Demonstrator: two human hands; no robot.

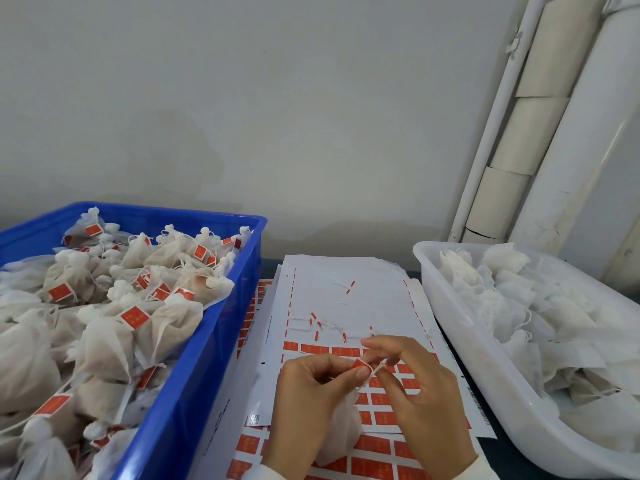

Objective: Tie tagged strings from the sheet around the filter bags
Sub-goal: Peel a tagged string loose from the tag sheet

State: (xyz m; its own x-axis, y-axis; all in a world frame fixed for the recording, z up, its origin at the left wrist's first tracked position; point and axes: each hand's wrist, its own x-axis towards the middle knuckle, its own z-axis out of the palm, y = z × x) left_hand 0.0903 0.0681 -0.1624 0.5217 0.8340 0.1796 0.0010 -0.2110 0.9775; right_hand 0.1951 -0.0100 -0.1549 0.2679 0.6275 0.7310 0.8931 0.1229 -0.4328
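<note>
A white sheet with rows of red tags lies on the table between two bins. Over its near part my left hand grips a white filter bag by the neck, and the bag hangs below my palm. My right hand pinches a white string with a red tag right at the bag's neck, against my left thumb. Loose strings and tags lie on the sheet's bare upper part.
A blue crate at the left is heaped with tied, tagged bags. At the right a white tub holds untied white filter bags. More tag sheets lie stacked underneath. A wall and white pipes stand behind.
</note>
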